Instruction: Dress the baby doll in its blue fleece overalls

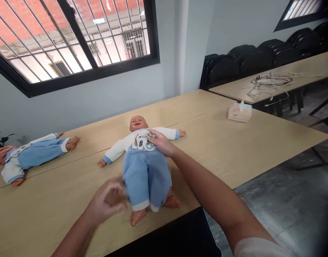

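A baby doll lies on its back on the table, arms spread and bare feet toward me. It wears a white long-sleeved top with blue cuffs and light blue overalls with a cartoon face on the bib. On the doll's chest, my right hand has thumb and fingers closed on the upper edge of the bib, beside a shoulder strap. My left hand, smeared by motion, hovers beside the doll's leg with fingers curled but apart and nothing visible in them.
Another doll in matching clothes lies at the left, a person's hand at its head. A tissue box stands on the wooden table at the right. Behind are tangled cables on another table and stacked black chairs.
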Demonstrator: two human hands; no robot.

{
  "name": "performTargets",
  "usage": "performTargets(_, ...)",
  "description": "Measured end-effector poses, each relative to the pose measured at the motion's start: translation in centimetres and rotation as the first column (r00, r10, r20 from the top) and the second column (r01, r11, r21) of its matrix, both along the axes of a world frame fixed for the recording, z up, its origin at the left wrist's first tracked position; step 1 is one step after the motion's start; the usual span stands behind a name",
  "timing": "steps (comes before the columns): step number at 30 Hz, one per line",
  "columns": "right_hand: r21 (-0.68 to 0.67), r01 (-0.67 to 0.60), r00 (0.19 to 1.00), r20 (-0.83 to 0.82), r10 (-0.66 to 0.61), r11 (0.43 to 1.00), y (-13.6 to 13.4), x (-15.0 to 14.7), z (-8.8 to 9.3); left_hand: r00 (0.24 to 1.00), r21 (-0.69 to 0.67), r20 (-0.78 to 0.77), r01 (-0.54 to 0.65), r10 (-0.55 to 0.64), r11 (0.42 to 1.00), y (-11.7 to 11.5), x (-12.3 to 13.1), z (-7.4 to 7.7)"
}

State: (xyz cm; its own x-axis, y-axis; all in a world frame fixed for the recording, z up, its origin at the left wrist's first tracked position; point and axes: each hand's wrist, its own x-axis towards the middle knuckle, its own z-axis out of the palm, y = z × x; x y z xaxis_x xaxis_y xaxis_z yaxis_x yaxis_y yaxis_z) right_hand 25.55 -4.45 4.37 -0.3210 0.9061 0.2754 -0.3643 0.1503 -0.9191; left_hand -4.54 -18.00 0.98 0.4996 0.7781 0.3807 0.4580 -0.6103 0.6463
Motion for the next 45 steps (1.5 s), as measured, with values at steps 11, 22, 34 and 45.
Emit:
performTargets(11, 0.199, 0.084, 0.954, 0.266, -0.136, 0.977, -1.2, -0.3, 0.6, 0.97, -0.483, 0.213, 0.207, -0.115, 0.851, 14.4, 6.9, 5.2)
performTargets(22, 0.237, -0.172, 0.728, 0.685, -0.039, 0.956, -0.5, 2.1, 1.6, 0.796, -0.46, 0.567, 0.092, 0.212, 0.883, 14.7, 5.4, 4.6)
performTargets(34, 0.198, -0.219, 0.777, 0.628, 0.047, 0.955, -0.8, 2.4, 2.2, 0.926, -0.525, 0.318, -0.007, 0.204, 0.851, 14.2, 5.9, 4.7)
performTargets(45, 0.139, 0.039, 0.958, 0.277, -0.077, 0.989, -0.6, 0.3, 1.1, 0.994, -0.564, -0.006, 0.084, -0.106, 0.822, 13.4, 6.8, 5.5)
